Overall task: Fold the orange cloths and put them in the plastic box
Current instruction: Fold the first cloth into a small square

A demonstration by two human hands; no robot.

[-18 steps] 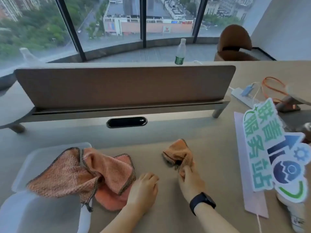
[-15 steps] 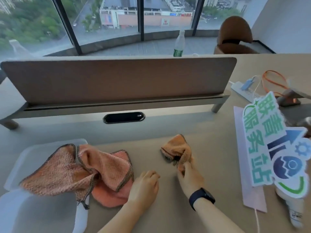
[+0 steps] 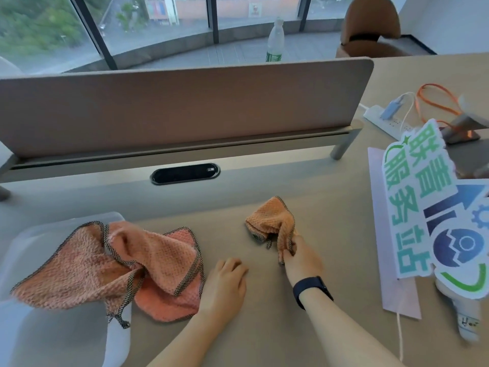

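A small crumpled orange cloth (image 3: 270,221) with dark edging lies mid-table; my right hand (image 3: 301,259) pinches its near corner. A pile of larger orange cloths (image 3: 127,263) lies rumpled at the left, draped partly over the translucent plastic box (image 3: 34,234), whose near part is blurred. My left hand (image 3: 225,283) rests palm down on the table just right of that pile, fingers curled and holding nothing.
A brown divider screen (image 3: 185,102) runs across the back, with a black cable slot (image 3: 185,173) below it. At the right stand a colourful sign (image 3: 436,207) on a paper sheet, a power strip (image 3: 383,123) and orange cable. A bottle (image 3: 275,41) stands behind the screen.
The view has tilted down and drawn closer. My right hand keeps its pinch on the small cloth; my left hand stays resting by the pile.
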